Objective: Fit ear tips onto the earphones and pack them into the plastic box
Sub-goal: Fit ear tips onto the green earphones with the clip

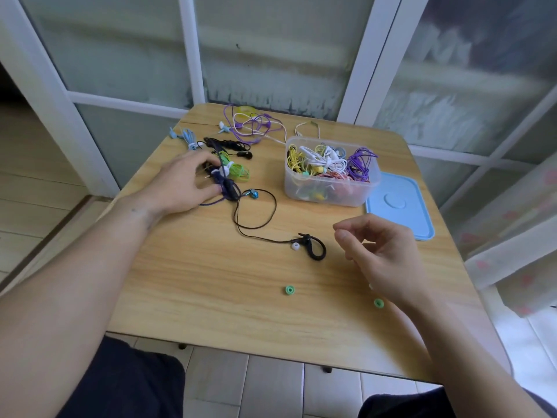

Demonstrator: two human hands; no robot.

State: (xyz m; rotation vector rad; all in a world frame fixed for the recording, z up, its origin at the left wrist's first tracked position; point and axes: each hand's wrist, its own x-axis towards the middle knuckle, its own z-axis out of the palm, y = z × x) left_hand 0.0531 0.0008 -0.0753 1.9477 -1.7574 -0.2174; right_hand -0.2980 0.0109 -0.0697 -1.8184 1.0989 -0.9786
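Green ear tips (289,290), 2 of them, lie loose on the wooden table (211,282) near its front edge; a sweep of the right hand (382,254), hovering with fingers loosely curled around nothing, could roll one off. The left hand (180,188) rests spread fingers on the bundled earphones (224,179). Farther back sits the plastic box (331,171), part-filled, before frosted glass panels.

A black ear-hook earphone (312,247) with a white tip lies before the cable-filled, lidless clear plastic box (330,171).
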